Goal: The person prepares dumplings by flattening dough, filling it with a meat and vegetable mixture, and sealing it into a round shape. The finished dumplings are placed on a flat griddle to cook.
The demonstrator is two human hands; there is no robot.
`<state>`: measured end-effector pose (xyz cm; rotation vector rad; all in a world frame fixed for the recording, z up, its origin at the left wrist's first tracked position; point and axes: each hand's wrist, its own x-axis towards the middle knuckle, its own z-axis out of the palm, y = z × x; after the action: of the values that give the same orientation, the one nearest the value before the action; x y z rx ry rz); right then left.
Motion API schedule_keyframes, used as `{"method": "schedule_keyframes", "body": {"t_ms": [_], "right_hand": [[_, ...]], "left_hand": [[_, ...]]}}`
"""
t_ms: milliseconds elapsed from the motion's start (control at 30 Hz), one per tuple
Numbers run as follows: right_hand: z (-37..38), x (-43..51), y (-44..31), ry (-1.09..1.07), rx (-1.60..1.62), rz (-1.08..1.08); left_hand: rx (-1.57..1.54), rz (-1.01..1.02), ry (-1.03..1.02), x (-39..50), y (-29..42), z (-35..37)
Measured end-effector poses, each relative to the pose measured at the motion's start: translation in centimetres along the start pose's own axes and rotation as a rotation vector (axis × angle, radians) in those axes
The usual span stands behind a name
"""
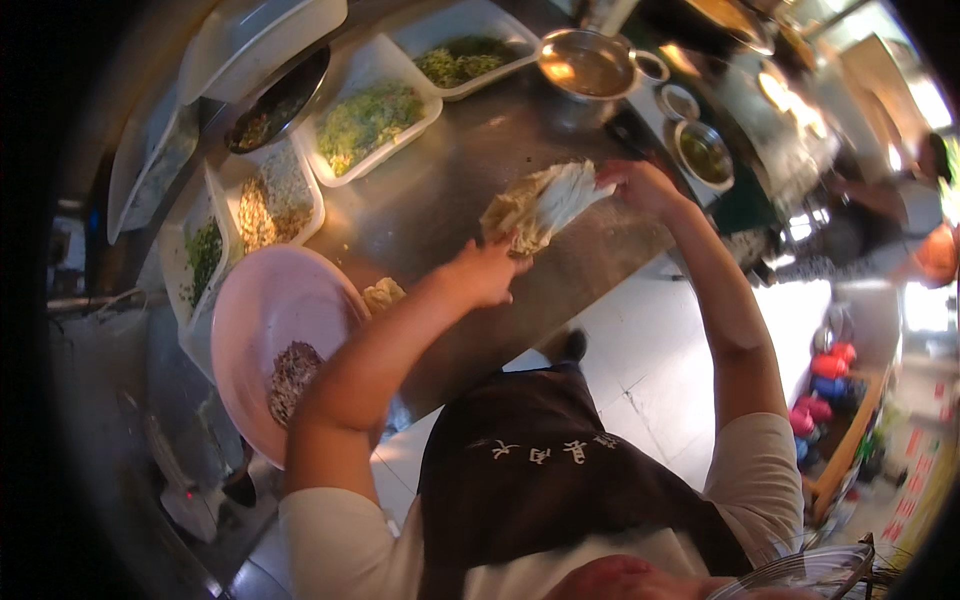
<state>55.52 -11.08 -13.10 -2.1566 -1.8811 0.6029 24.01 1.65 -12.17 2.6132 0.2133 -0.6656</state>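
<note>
A thin, creased sheet (551, 202), tan on one side and whitish on the other, lies over the steel counter; its material is not clear. My right hand (641, 186) pinches its upper right corner between the fingertips. At the sheet's lower left edge is my left hand (484, 274), its fingers spread and some touching the edge; whether they grip it is unclear. Below my left forearm a pink bowl (259, 315) holds a dark, crumbly mixture (295, 379). A pale yellowish lump (384, 295) sits beside that bowl, partly hidden by the forearm.
White bins with chopped greens (371, 124), darker greens (469, 60) and chopped nuts or similar bits (262, 210) line the counter's far left. A metal pot (589, 64) stands at the back. Small bowls (703, 154) are at the right. Another person (892, 195) is farther right.
</note>
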Motion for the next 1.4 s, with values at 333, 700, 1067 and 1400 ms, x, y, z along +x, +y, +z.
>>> {"method": "schedule_keyframes", "body": {"t_ms": [333, 700, 1067, 1400], "right_hand": [[7.1, 3.8, 2.4, 0.303, 0.129, -0.23], [5.7, 4.2, -7.6, -0.354, 1.902, 0.253], [5.1, 5.4, 1.3, 0.519, 0.368, 0.122], [9.2, 9.0, -2.6, 0.068, -0.437, 0.063]], "left_hand": [[0.1, -1.495, 1.331, -1.9, -4.7, 13.2], [-1.729, 0.014, 1.455, 6.0, 4.8, -0.3], [-0.426, -0.653, 1.386, 10.9, 0.2, 3.8], [0.11, -0.608, 0.966, 18.0, -0.5, 4.8]]}}
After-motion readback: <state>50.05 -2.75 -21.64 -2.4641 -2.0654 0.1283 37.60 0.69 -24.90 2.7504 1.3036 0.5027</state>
